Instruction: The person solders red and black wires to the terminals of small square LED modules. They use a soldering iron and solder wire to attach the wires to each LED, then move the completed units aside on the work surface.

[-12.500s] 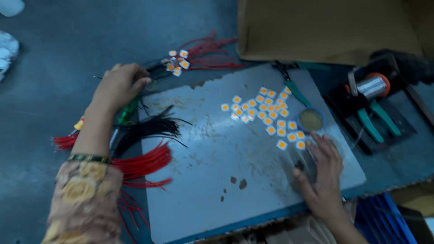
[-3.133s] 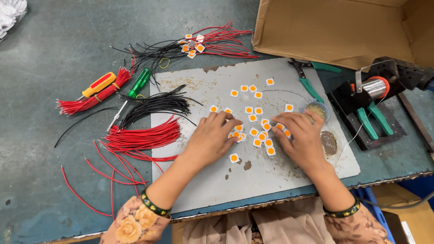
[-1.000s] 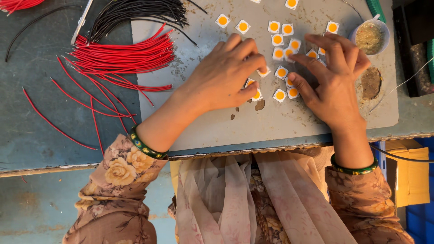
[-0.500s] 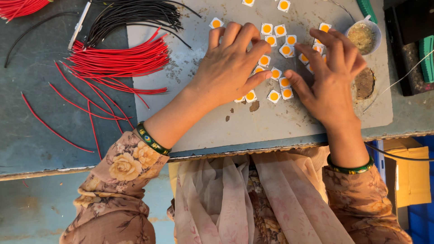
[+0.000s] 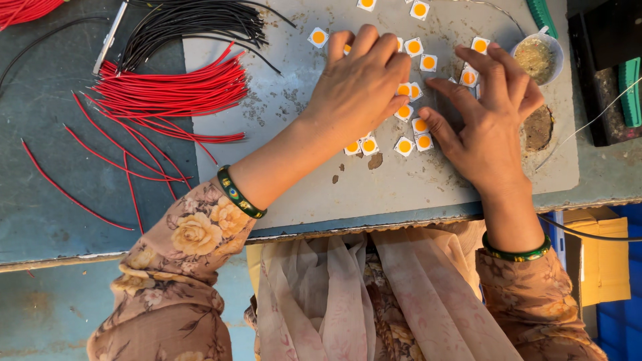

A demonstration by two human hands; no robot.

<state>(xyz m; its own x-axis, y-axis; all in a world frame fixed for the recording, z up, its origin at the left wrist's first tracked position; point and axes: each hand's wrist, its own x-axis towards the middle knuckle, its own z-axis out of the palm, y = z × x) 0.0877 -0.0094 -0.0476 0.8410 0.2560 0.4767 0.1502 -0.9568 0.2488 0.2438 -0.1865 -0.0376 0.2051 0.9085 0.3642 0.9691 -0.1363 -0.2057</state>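
Several small white square chips with orange round centres (image 5: 405,146) lie on a grey board (image 5: 307,160). My left hand (image 5: 358,83) rests palm down over part of the cluster, fingers together and stretched toward the far chips. My right hand (image 5: 485,117) lies beside it with fingers spread, fingertips touching chips near the cluster's right side. Neither hand holds anything that I can see. Some chips are hidden under both palms.
A bundle of red wires (image 5: 167,93) and a bundle of black wires (image 5: 187,23) lie left of the board. Loose red wires (image 5: 73,180) trail over the blue table. A small white cup of paste (image 5: 538,57) stands at the board's right, with green-handled tools (image 5: 630,87) beyond.
The view has drifted slightly; both hands shifted a little over the chip cluster, the left hand sliding farther across it. Earlier, the left hand reached to the wires at the far left.
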